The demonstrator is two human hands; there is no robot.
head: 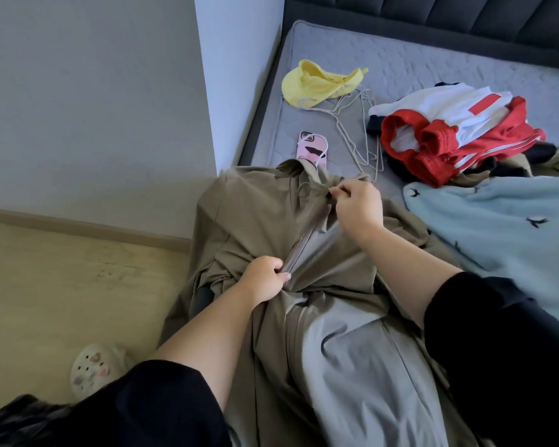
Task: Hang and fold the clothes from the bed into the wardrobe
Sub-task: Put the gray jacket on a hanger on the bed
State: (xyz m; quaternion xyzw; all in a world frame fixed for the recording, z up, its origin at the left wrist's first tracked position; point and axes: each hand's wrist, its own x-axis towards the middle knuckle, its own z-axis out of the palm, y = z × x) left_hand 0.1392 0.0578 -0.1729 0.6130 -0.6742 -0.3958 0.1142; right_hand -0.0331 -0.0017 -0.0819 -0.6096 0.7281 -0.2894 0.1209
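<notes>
- The olive jacket (246, 214) is being gripped low on its zip line by the left hand (267, 280), with the fingers curled round the bunched fabric, seemingly so that the track is being kept taut.
- The zip pull near the collar is being pinched by the right hand (355, 204). The 2 hands are being held apart along the zip, the right farther and the left nearer.
- The jacket is being spread over the near-left corner of the bed (433, 69), and its lower part is being let hang off the edge toward the floor (62, 285). The zipping is judged to be preparation for hanging, so that the front is not left gaping.
- Wire hangers (359, 130) are being kept just beyond the collar, near the right hand. A pink phone (310, 150) is being partly covered by the collar at its near end.
- A yellow cap (320, 85) is being left farther off, at the mattress's left edge.
- The right side is being crowded by a red and white pile (459, 133) and a light blue fleece (497, 221) just beside the jacket. Open room is being offered only by the far mattress and the floor on the left.
- The wardrobe is not being shown.
</notes>
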